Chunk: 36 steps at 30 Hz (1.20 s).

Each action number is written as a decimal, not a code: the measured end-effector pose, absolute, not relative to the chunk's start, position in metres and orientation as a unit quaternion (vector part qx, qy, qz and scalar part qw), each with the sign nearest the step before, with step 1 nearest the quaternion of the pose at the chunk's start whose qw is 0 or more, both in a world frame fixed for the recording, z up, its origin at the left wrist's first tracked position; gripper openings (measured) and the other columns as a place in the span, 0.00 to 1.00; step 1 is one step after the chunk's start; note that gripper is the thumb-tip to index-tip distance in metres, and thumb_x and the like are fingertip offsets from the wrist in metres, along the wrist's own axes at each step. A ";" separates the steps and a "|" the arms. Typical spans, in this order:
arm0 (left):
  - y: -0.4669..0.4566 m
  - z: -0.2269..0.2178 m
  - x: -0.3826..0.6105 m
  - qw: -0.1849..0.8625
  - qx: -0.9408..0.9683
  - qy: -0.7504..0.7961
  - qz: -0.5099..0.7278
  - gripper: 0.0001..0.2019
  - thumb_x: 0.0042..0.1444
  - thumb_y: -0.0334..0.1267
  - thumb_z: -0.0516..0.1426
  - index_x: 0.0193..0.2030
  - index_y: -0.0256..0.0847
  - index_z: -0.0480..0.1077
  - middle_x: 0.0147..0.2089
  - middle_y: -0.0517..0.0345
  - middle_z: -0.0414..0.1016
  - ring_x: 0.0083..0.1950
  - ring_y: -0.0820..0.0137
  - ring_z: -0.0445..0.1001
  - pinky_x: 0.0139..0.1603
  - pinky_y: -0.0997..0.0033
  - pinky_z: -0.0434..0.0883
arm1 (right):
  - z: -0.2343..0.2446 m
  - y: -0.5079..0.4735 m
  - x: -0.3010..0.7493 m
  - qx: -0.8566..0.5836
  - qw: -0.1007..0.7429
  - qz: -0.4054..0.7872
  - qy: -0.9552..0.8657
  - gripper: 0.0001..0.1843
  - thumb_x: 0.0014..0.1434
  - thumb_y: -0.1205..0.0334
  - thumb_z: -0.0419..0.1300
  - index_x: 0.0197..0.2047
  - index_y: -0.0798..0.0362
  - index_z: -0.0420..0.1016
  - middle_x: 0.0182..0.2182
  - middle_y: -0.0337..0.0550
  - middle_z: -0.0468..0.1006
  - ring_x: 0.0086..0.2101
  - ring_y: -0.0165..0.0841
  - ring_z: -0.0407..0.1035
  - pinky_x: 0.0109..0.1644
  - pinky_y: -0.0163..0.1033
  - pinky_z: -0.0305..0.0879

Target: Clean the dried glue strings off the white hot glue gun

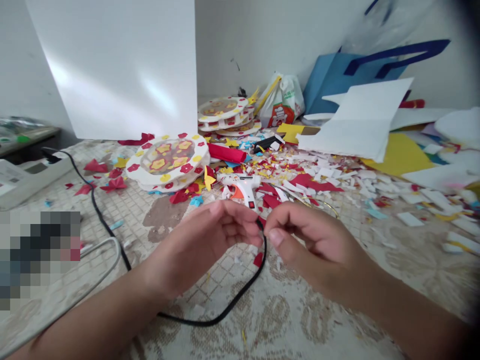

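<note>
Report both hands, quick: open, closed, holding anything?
Left hand: loosely curled by the black glue-gun cord; grip can't be told.
Right hand: curled beside the same cord; grip can't be told.

No text can be read with certainty. The white plastic bag (291, 105) carries green characters (290, 93) above a red-orange print (280, 116), but they are too small.

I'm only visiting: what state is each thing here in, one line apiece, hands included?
Left hand: fingers curved; grip unclear.
Right hand: fingers bent; grip unclear.
Glue gun: resting beyond the hands; cannot tell whether it is on.
Black cord: slack, curved.
Front paper frame: lying flat, decorated with flowers.
Red paper roll: rolled up.
Paper scraps: cut, scattered.
Blue bag: standing.
</note>
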<state>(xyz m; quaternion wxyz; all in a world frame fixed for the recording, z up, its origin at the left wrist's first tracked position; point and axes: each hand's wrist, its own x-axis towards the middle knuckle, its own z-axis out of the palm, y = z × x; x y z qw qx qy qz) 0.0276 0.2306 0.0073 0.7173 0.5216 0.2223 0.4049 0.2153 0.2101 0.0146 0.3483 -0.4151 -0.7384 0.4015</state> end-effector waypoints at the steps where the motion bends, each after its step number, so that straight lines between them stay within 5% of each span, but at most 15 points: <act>1: 0.231 0.008 0.028 0.723 0.508 0.221 0.412 0.17 0.59 0.48 0.48 0.38 0.39 0.71 0.34 0.51 0.73 0.39 0.65 0.73 0.43 0.62 0.71 | 0.014 0.211 0.215 -0.419 0.357 0.393 -0.736 0.05 0.59 0.67 0.51 0.32 0.49 0.65 0.23 0.34 0.65 0.22 0.25 0.59 0.21 0.28 0.57; 8: 0.229 0.011 0.029 0.745 0.458 0.211 0.436 0.16 0.59 0.46 0.49 0.34 0.38 0.72 0.32 0.53 0.72 0.36 0.66 0.73 0.40 0.63 0.71 | 0.016 0.209 0.214 -0.373 0.351 0.378 -0.771 0.14 0.53 0.74 0.55 0.42 0.49 0.65 0.32 0.36 0.71 0.31 0.27 0.65 0.33 0.32 0.65; 17: 0.226 0.016 0.029 0.848 0.272 0.171 0.421 0.18 0.60 0.49 0.42 0.38 0.38 0.64 0.44 0.49 0.71 0.44 0.59 0.73 0.47 0.59 0.68 | 0.003 0.213 0.210 -0.353 0.428 0.352 -0.754 0.09 0.58 0.69 0.55 0.40 0.46 0.66 0.32 0.34 0.72 0.32 0.26 0.67 0.33 0.28 0.66; 21: 0.226 0.016 0.028 0.860 0.214 0.165 0.432 0.20 0.60 0.52 0.41 0.39 0.38 0.63 0.48 0.46 0.69 0.51 0.57 0.70 0.54 0.60 0.64 | -0.001 0.209 0.207 -0.421 0.456 0.391 -0.680 0.05 0.59 0.64 0.56 0.39 0.45 0.68 0.29 0.34 0.73 0.27 0.25 0.67 0.24 0.26 0.64; 25: 0.225 0.015 0.028 0.850 0.227 0.164 0.447 0.17 0.59 0.50 0.43 0.38 0.38 0.63 0.49 0.46 0.69 0.52 0.57 0.69 0.55 0.60 0.62 | -0.004 0.207 0.205 -0.446 0.431 0.474 -0.625 0.05 0.59 0.59 0.56 0.39 0.47 0.70 0.24 0.34 0.72 0.24 0.25 0.67 0.22 0.26 0.64; 36: 0.220 0.014 0.031 0.746 0.409 0.153 0.502 0.10 0.56 0.45 0.52 0.38 0.41 0.62 0.46 0.51 0.70 0.51 0.59 0.69 0.54 0.60 0.63 | 0.002 0.206 0.201 -0.368 0.473 0.563 -0.569 0.08 0.60 0.60 0.55 0.42 0.50 0.73 0.29 0.37 0.75 0.27 0.25 0.71 0.31 0.30 0.70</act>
